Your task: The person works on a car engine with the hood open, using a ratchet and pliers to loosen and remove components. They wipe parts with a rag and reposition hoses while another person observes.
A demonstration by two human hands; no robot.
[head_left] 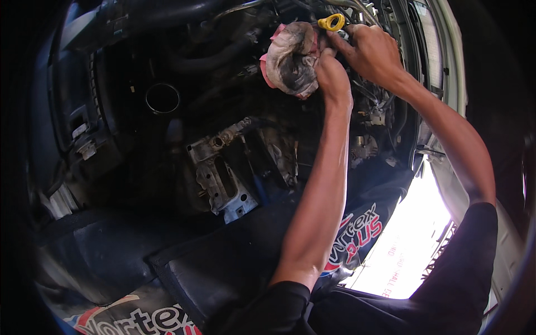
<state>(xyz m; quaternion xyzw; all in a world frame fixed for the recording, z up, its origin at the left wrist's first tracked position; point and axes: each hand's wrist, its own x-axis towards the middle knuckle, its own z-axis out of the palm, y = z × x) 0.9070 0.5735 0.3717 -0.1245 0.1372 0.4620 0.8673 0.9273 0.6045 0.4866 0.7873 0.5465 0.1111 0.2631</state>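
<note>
My left hand (334, 75) is closed on a crumpled rag (287, 61), grey with dark stains and pink-red edges, over the far part of the engine bay. Close beside it on the right, my right hand (373, 51) has its fingers bent and closed. Its fingertips point toward my left hand, and whatever they grip is hidden. Just beyond those fingertips is a yellow ring-shaped dipstick handle (331, 22); I cannot tell if the right hand touches it.
A metal bracket (223, 178) with holes sits mid-bay, with a round metal ring (162, 97) to its left. Metal pipes (357, 6) run along the far side. Dark printed covers (212, 268) drape the near edge. Light-coloured bodywork (455, 61) borders the right.
</note>
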